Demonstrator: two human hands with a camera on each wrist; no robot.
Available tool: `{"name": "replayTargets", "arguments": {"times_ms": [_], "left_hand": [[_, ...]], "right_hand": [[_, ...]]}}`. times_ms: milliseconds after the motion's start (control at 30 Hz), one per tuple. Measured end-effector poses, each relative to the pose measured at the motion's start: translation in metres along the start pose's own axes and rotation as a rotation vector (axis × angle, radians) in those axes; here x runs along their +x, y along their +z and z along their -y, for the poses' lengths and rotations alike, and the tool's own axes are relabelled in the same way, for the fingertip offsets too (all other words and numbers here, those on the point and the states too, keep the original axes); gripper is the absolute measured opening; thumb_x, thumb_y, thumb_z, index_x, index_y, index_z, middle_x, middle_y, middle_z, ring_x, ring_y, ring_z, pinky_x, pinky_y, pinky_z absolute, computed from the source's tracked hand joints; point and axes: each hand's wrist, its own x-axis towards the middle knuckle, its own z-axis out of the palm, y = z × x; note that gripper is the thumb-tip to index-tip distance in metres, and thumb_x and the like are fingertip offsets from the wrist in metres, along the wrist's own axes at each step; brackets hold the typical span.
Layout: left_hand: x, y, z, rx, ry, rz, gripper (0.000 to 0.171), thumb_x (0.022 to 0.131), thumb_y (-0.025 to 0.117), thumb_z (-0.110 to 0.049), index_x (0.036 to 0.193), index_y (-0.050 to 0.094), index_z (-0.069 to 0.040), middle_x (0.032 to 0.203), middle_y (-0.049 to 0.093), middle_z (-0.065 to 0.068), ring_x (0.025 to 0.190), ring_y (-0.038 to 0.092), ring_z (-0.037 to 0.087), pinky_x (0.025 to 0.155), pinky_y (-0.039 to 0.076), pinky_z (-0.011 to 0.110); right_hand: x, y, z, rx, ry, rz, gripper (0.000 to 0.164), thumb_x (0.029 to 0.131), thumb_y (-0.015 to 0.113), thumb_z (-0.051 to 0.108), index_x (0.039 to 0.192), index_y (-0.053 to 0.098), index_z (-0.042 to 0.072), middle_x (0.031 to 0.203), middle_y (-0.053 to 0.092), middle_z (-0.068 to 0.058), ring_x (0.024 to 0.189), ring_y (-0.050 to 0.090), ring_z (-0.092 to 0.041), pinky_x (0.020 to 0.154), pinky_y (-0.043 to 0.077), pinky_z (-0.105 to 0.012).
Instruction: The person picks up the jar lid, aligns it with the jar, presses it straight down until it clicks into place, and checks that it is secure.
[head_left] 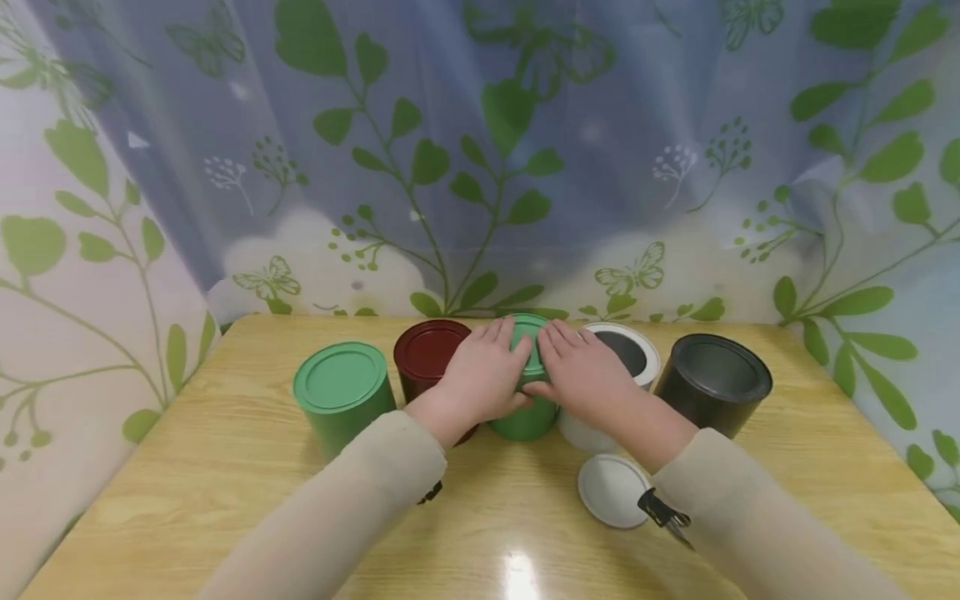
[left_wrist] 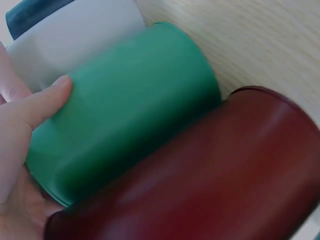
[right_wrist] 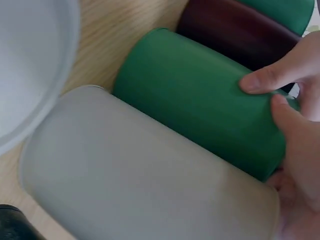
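Observation:
Both hands are on the middle green canister point(head_left: 522, 421), which stands upright with its green lid point(head_left: 532, 325) on top. The left hand point(head_left: 486, 371) lays its fingers over the lid's left edge, thumb against the canister's side point(left_wrist: 125, 95). From the other side the right hand point(head_left: 588, 375) grips the top edge, its thumb point(right_wrist: 260, 80) also on the green wall. Close to the left hand stands a dark red canister point(head_left: 431, 350) with a lid. Beside the right hand is a white canister point(head_left: 651, 354), uncovered, its dark inside showing.
A second green canister point(head_left: 341, 383), lidded, stands at the row's left end. A black canister point(head_left: 716, 371) stands at the right end. In front of the white canister, a round white lid point(head_left: 613, 492) lies on the wooden table point(head_left: 225, 517). A leaf-patterned curtain point(head_left: 450, 167) hangs behind.

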Motion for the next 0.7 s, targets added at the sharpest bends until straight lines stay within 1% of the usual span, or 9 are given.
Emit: {"name": "replayTargets", "arguments": {"times_ms": [100,200,300,400,500,600,700], "left_hand": [[0.000,-0.004,-0.002,0.039,-0.013,0.000,0.081,0.079,0.059,-0.064,0.138,0.044,-0.011,0.141,0.038,0.023,0.130,0.038,0.032,0.106,0.029,0.040],[-0.001,-0.004,-0.006,0.048,-0.042,0.016,0.082,0.079,0.059,-0.064,0.140,0.042,-0.012,0.141,0.039,0.022,0.130,0.038,0.031,0.106,0.029,0.040],[-0.004,-0.004,-0.009,0.023,-0.084,0.023,0.085,0.079,0.059,-0.064,0.144,0.037,-0.013,0.142,0.037,0.022,0.132,0.035,0.032,0.106,0.029,0.041],[-0.006,0.000,-0.012,-0.010,-0.109,0.023,0.086,0.079,0.059,-0.063,0.146,0.034,-0.015,0.143,0.035,0.022,0.134,0.030,0.035,0.107,0.027,0.044],[-0.006,0.002,-0.012,-0.036,-0.119,-0.003,0.085,0.079,0.061,-0.062,0.146,0.035,-0.016,0.144,0.034,0.023,0.135,0.027,0.035,0.108,0.025,0.044],[-0.006,0.003,-0.012,-0.051,-0.117,-0.020,0.084,0.079,0.062,-0.060,0.145,0.036,-0.015,0.143,0.034,0.024,0.134,0.030,0.034,0.108,0.026,0.042],[-0.007,0.003,-0.011,-0.042,-0.115,-0.014,0.083,0.080,0.061,-0.060,0.145,0.036,-0.016,0.143,0.035,0.024,0.134,0.030,0.034,0.108,0.026,0.043]], "right_hand": [[0.002,-0.005,-0.001,-0.015,-0.017,0.002,0.076,0.092,0.046,0.051,0.139,0.036,-0.007,0.143,0.034,-0.024,0.134,0.029,-0.033,0.104,0.030,-0.047],[0.002,-0.006,-0.001,-0.005,-0.013,0.033,0.075,0.093,0.046,0.051,0.139,0.036,-0.007,0.144,0.033,-0.024,0.134,0.029,-0.033,0.105,0.030,-0.047],[0.001,-0.008,-0.001,0.011,-0.007,0.046,0.075,0.093,0.045,0.051,0.139,0.035,-0.007,0.144,0.032,-0.024,0.135,0.027,-0.033,0.105,0.029,-0.048],[-0.001,-0.005,-0.001,0.028,0.002,0.039,0.075,0.093,0.045,0.051,0.140,0.034,-0.007,0.145,0.031,-0.024,0.135,0.026,-0.034,0.105,0.029,-0.048],[-0.002,-0.003,-0.001,0.025,0.008,0.022,0.075,0.093,0.045,0.051,0.140,0.034,-0.007,0.145,0.031,-0.024,0.136,0.026,-0.033,0.105,0.028,-0.048],[-0.002,-0.003,0.000,0.022,0.002,0.011,0.074,0.094,0.045,0.051,0.140,0.034,-0.006,0.145,0.031,-0.024,0.135,0.026,-0.034,0.105,0.028,-0.048],[-0.001,-0.002,0.000,0.030,-0.004,0.013,0.074,0.094,0.044,0.051,0.141,0.034,-0.006,0.145,0.030,-0.024,0.136,0.025,-0.034,0.106,0.027,-0.049]]}}
